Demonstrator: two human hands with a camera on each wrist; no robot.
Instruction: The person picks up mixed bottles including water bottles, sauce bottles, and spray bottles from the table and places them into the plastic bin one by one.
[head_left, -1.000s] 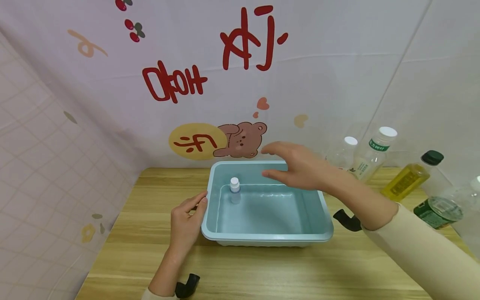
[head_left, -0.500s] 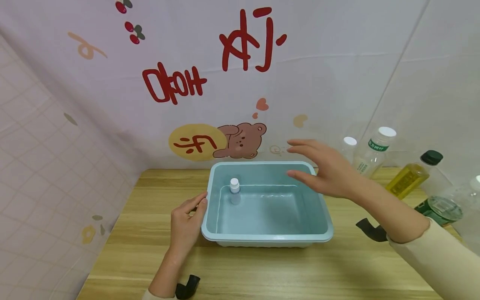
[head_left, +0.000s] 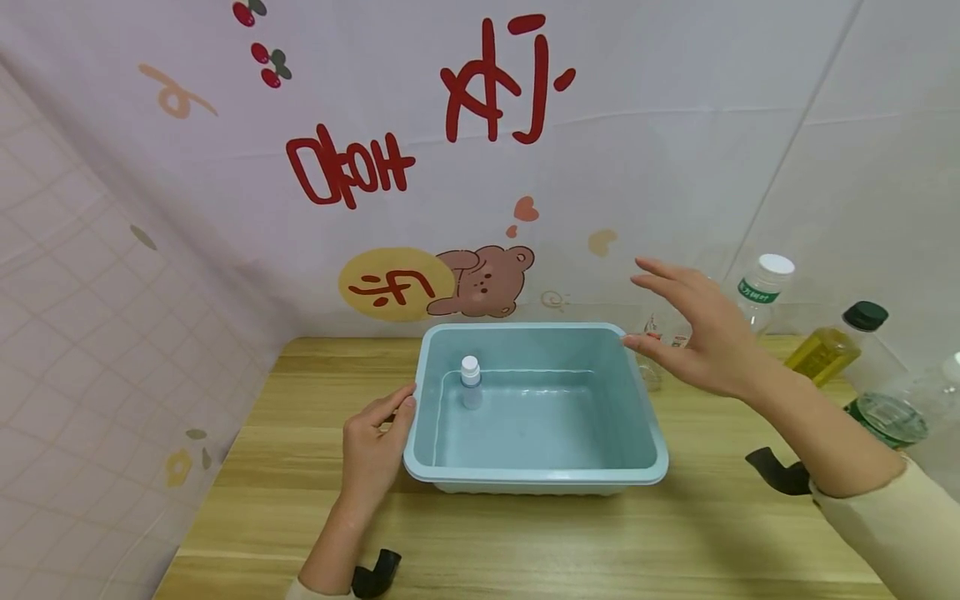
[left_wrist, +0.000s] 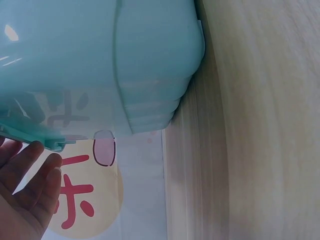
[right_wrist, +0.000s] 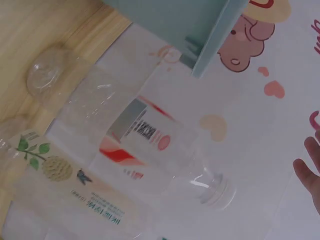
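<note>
A light blue plastic basin (head_left: 536,476) stands on the wooden table. At its left rim my left hand (head_left: 375,442) holds on, thumb and index fingertips at the edge; the left wrist view shows the fingers (left_wrist: 47,192) right at the lip. A small bottle (head_left: 471,385) with a white cap stands upright inside the basin, towards the left. My right hand (head_left: 701,333) hovers past the basin's right back corner, thumb and fingers spread apart, holding nothing. Behind it stands a clear bottle (right_wrist: 150,135) with a red-and-white label and white cap, mostly hidden in the head view.
To the right stand a white-capped bottle with a green band (head_left: 759,292), a yellow oil bottle (head_left: 823,350) with a dark cap, and a green-labelled clear bottle (head_left: 888,417). A printed cloth (head_left: 675,150) hangs behind the table.
My right hand has moved right, from above the basin to beside the bottles, with its fingers spreading wider. The left hand, basin and small bottle have stayed in place.
</note>
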